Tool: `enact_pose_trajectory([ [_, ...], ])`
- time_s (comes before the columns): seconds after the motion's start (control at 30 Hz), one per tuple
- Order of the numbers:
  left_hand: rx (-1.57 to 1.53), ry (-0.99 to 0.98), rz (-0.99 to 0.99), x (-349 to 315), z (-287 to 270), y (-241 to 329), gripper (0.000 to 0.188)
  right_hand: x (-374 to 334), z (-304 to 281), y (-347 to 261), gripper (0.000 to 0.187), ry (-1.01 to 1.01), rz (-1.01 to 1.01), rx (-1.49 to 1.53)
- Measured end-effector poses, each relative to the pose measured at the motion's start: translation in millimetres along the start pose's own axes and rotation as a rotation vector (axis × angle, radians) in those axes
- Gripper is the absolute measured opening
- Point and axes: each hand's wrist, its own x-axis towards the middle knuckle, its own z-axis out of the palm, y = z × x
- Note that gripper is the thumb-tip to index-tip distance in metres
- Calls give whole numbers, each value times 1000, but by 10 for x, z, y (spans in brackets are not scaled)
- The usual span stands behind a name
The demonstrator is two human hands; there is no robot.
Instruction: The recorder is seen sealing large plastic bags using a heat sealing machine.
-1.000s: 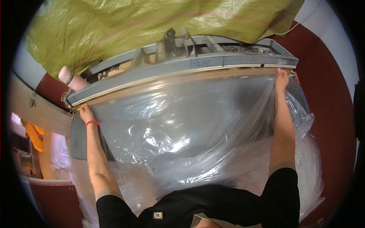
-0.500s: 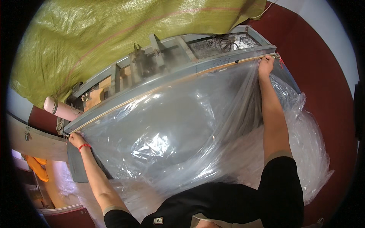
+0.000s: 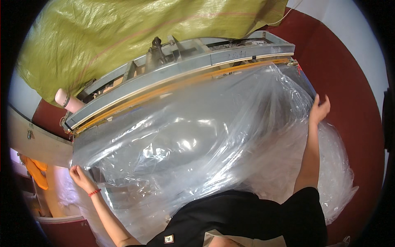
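Observation:
A large sheet of clear plastic film (image 3: 197,144) lies wrinkled and shiny over a grey flat surface, in front of a metal frame bar (image 3: 164,80). My left hand (image 3: 82,180), with a red bead bracelet at the wrist, is at the film's left edge, its fingers closed on that edge. Off to the right, my right hand (image 3: 319,110) is raised beside the film's right side, fingers apart, holding nothing. An orange-yellow strip (image 3: 164,94) runs along the bar's near side, with a gap between the bar and the grey surface.
Behind the frame hangs a yellow-green woven sheet (image 3: 144,24). A pink bottle (image 3: 68,100) stands at the frame's left end. Bunched film (image 3: 329,173) hangs at the right over a dark red floor (image 3: 349,103). Orange gloves (image 3: 36,173) lie at lower left.
Both hands have come away from the bar toward me; the right has let go of the film and moved outward. The bar has tilted up, widening the gap and showing more orange strip.

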Motion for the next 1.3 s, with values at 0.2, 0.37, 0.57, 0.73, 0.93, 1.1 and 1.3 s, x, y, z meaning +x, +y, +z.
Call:
enact_pose_trajectory([
  [0.2, -445, -852, -156, -1599, 73, 865, 23, -342, 19, 769, 44, -413, 846, 522],
  [0.37, -247, -1454, 433, -2459, 469, 1047, 27, -53, -33, -80, 37, -238, 754, 1101],
  [0.57, -594, -921, -781, -1518, -279, -110, 26, 292, -316, -2054, 36, -835, 140, 1135],
  [0.73, -138, -5, -671, 49, -817, -1049, 33, -68, -765, -3327, 39, -1442, -111, 1346],
  [0.93, -225, -210, -85, 28, -391, 803, 37, -304, -1093, -3983, 34, -1521, -167, 1379],
  [1.1, -198, -792, 598, -378, 422, 2281, 53, -372, -1213, -4149, 32, -1427, -337, 1387],
  [1.3, -361, -1022, 184, -344, 1165, 2573, 39, -335, -1479, -4095, 29, -1348, -506, 1339],
])
